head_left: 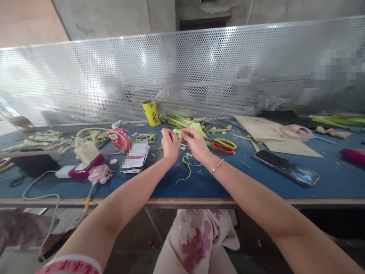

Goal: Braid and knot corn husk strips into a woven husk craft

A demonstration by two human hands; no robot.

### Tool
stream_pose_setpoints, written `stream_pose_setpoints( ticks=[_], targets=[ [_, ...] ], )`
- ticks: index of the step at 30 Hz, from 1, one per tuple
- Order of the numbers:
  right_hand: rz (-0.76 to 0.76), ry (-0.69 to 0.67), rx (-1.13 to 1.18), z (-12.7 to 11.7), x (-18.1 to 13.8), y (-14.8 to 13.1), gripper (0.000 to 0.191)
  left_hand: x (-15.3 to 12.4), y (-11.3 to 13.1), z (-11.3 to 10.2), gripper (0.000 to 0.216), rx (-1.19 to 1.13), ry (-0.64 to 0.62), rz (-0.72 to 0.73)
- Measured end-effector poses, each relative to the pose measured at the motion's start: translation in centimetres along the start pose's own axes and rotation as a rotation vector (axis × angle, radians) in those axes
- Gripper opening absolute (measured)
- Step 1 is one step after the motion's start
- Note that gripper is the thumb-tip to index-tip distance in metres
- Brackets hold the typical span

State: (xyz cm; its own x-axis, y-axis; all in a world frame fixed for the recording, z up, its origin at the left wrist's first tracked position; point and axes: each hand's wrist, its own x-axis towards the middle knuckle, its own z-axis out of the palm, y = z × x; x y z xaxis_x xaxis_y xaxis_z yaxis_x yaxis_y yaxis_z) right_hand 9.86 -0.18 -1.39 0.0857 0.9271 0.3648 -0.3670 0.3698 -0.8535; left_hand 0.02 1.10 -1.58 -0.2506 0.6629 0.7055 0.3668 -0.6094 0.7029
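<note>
My left hand [170,146] and my right hand [198,145] meet above the middle of the blue table, fingers pinched. Between them is a small pale green leaf piece [179,133]; its exact shape is partly hidden by the fingers. Thin pale plant strips [186,167] lie on the table below my hands. Just behind are long green leaves [182,121] and a broad light green leaf [199,128]. Scissors with red and yellow handles [224,145] rest close to the right of my right hand.
A yellow roll [151,113] stands by the perforated metal screen [194,72]. On the left are a phone [136,156], a red bottle-like item [119,139] and a purple power strip [85,167] with cables. Another phone [286,167] and cardboard sheets [256,129] lie right.
</note>
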Motion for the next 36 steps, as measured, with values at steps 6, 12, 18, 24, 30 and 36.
stream_pose_setpoints(
  ticks=[6, 12, 18, 24, 30, 36],
  targets=[
    [0.099, 0.024, 0.097, 0.6, -0.2, 0.2, 0.020, 0.0, 0.0, 0.0, 0.015, 0.004, 0.000, 0.009],
    [0.098, 0.018, 0.046, 0.9, -0.4, 0.8, 0.029, 0.0, 0.2, 0.0, 0.014, 0.011, 0.007, -0.013],
    [0.058, 0.120, -0.045, 0.9, -0.5, 0.5, 0.029, -0.6, 0.6, 0.0, 0.014, -0.006, -0.048, -0.011],
    [0.099, 0.251, -0.109, 0.1, 0.2, 0.7, 0.033, -1.1, 1.1, 0.0, 0.016, 0.015, -0.162, 0.021],
    [0.155, 0.115, -0.006, 0.2, 0.0, 1.2, 0.039, -0.6, 1.0, 0.0, 0.015, 0.021, -0.067, -0.014],
    [0.082, 0.039, 0.022, 1.1, -0.6, 1.5, 0.035, -0.2, 0.2, 0.0, 0.013, 0.007, -0.003, -0.028]
  ],
)
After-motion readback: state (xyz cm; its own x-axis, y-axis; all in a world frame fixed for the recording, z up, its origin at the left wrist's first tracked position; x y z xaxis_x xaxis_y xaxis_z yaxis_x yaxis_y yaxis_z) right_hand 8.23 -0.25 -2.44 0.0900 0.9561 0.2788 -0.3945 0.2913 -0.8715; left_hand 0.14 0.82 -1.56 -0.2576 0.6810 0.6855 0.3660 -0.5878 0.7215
